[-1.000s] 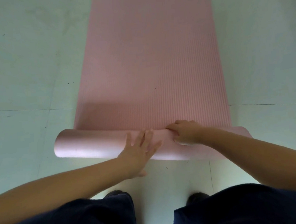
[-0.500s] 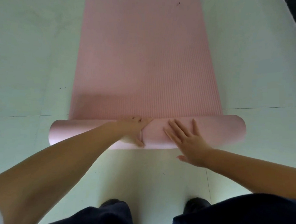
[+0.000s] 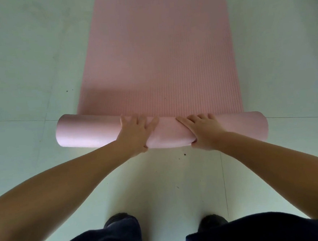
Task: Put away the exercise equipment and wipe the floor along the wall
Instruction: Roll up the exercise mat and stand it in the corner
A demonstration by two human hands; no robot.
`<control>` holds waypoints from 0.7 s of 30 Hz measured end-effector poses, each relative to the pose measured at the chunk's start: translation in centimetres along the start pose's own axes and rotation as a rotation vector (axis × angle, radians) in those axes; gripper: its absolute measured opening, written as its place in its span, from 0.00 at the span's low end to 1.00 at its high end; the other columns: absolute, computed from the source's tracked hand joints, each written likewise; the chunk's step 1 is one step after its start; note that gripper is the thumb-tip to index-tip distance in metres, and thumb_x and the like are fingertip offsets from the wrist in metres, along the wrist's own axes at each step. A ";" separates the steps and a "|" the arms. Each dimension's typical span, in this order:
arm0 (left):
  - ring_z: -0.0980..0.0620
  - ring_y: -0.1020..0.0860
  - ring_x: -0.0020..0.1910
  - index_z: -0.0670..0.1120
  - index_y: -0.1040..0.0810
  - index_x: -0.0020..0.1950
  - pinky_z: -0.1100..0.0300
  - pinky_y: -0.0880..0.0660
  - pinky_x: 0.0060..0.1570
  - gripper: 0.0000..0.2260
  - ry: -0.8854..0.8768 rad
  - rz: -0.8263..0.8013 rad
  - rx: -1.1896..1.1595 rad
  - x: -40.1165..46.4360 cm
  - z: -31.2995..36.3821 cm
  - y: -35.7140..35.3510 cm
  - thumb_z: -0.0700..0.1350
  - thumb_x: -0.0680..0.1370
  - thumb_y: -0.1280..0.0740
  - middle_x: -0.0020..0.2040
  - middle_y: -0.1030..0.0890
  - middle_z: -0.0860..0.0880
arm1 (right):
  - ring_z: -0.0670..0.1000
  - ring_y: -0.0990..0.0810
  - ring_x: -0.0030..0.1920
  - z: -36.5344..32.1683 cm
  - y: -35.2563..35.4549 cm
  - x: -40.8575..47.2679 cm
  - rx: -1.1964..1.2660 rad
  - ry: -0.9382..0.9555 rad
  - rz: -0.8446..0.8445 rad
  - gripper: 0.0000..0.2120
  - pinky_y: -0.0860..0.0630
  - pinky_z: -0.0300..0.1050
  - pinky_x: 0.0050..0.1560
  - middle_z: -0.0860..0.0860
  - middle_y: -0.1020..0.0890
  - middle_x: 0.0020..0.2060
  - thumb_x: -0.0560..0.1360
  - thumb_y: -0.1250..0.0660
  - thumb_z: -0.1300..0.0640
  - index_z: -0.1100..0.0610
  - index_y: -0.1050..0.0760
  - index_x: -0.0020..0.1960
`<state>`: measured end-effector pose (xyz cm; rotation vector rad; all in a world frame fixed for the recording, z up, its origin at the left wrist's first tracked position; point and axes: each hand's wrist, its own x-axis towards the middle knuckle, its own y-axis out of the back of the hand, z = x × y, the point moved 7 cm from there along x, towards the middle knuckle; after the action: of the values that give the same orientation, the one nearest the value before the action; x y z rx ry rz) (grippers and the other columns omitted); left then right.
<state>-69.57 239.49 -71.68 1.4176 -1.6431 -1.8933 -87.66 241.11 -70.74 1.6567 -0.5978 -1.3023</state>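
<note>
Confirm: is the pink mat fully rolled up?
No, only the near end of the mat is rolled; most lies flat ahead of both hands.

Left hand [image 3: 135,133]: a second ago my fingers lay flat on the roll; now they curl over its top.
Right hand [image 3: 204,131]: flat half a second ago, now gripping too.
Mat roll [image 3: 91,130]: thicker, moved forward along the floor.
</note>
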 end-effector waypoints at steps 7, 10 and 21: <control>0.43 0.32 0.65 0.52 0.51 0.76 0.50 0.33 0.63 0.41 -0.105 -0.139 -0.106 -1.8 0.5 0.1 0.59 0.70 0.33 0.68 0.34 0.45 | 0.57 0.23 0.54 -1.6 0.8 -1.1 0.219 0.093 -0.214 0.33 0.26 0.50 0.54 0.52 0.22 0.55 0.69 0.32 0.54 0.45 0.39 0.71; 0.43 0.33 0.66 0.52 0.51 0.77 0.53 0.32 0.63 0.42 -0.147 -0.393 -0.249 -4.3 1.8 -1.2 0.58 0.70 0.31 0.70 0.35 0.46 | 0.56 0.25 0.59 -3.3 -1.0 -2.4 0.359 0.141 -0.461 0.32 0.29 0.48 0.57 0.51 0.23 0.61 0.69 0.29 0.56 0.46 0.35 0.70; 0.38 0.67 0.73 0.51 0.72 0.73 0.28 0.53 0.66 0.49 -0.305 -0.026 -0.035 -9.0 7.9 -2.1 0.58 0.73 0.33 0.73 0.70 0.41 | 0.56 0.30 0.65 -1.5 -3.1 -2.8 0.517 -0.047 -0.479 0.32 0.33 0.52 0.66 0.53 0.30 0.68 0.72 0.33 0.53 0.49 0.40 0.73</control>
<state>-70.58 251.49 -70.07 1.1865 -1.7160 -2.2320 -87.65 245.42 -72.04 2.2996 -0.6229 -1.6198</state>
